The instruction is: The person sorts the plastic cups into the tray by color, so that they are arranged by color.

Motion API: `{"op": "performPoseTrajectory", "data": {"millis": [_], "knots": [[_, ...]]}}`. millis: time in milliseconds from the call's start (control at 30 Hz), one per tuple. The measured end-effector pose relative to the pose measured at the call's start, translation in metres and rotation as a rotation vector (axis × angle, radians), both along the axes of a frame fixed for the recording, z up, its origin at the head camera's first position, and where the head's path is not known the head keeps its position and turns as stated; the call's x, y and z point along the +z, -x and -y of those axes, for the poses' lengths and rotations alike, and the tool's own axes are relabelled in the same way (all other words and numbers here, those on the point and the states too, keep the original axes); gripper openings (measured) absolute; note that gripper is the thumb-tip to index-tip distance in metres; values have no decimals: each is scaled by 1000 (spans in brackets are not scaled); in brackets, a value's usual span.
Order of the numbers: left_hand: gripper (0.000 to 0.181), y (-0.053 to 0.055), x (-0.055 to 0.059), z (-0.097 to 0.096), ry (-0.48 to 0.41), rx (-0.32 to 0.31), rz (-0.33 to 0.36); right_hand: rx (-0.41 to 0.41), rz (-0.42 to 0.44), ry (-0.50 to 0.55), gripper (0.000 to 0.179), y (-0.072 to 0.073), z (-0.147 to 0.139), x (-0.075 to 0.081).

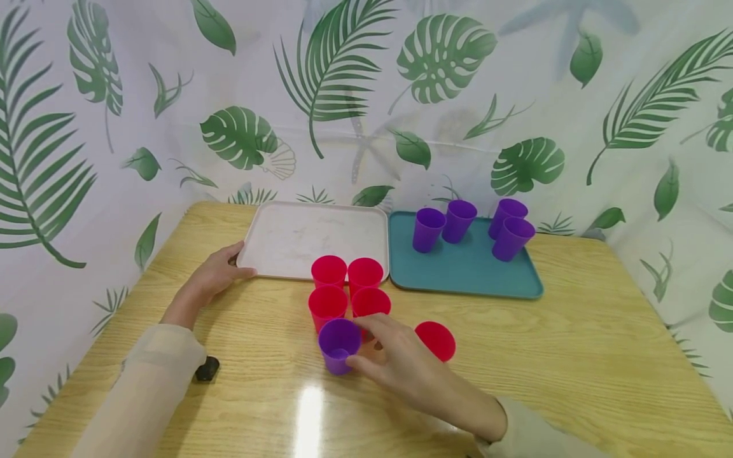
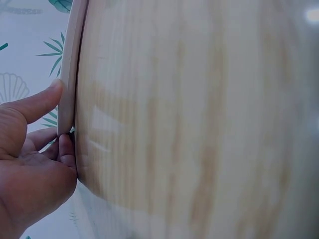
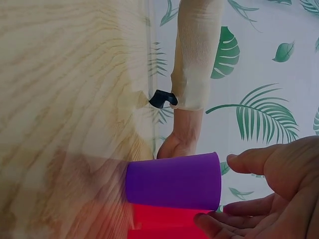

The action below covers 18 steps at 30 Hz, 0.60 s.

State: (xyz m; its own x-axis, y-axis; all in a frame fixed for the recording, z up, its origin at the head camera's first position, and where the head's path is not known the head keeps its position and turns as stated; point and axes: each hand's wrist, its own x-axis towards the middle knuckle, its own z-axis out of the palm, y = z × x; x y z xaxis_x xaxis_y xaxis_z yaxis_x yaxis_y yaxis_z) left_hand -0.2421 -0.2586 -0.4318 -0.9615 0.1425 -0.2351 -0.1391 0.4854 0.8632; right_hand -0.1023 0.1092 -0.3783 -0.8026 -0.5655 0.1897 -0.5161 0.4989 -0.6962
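In the head view my left hand (image 1: 220, 272) is at the near left corner of a white tray (image 1: 315, 238). The left wrist view has its thumb against the tray's rim and the other fingers curled by the corner. A purple cup (image 1: 340, 346) stands upright on the table, mouth up, in front of several red cups (image 1: 328, 304). My right hand (image 1: 401, 362) is beside this cup's rim. Its thumb and fingers are spread; in the right wrist view the thumb stands a little off the rim of the purple cup (image 3: 174, 181), and a fingertip is right by the rim's other side.
Another red cup (image 1: 436, 340) stands partly behind my right hand. A teal tray (image 1: 469, 277) at the back right holds several purple cups (image 1: 428, 229). A small black object (image 1: 207, 369) shows by my left sleeve. Leaf-printed cloth (image 1: 343, 95) hangs behind the wooden table (image 1: 572, 356).
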Motion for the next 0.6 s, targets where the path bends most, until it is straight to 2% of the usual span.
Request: {"op": "performPoseTrajectory", "data": {"millis": [300,500,600], "knots": [[84,0,1,0,10,-7,-5,5,17,-38,45,-2,13,2],[84,-1,1,-1,-7,-4,-4,-31,57,-147,61,-3,22,0],[84,-1,2,0,-13,0,-2,-47,64,-164,67,-2,25,-2]]}}
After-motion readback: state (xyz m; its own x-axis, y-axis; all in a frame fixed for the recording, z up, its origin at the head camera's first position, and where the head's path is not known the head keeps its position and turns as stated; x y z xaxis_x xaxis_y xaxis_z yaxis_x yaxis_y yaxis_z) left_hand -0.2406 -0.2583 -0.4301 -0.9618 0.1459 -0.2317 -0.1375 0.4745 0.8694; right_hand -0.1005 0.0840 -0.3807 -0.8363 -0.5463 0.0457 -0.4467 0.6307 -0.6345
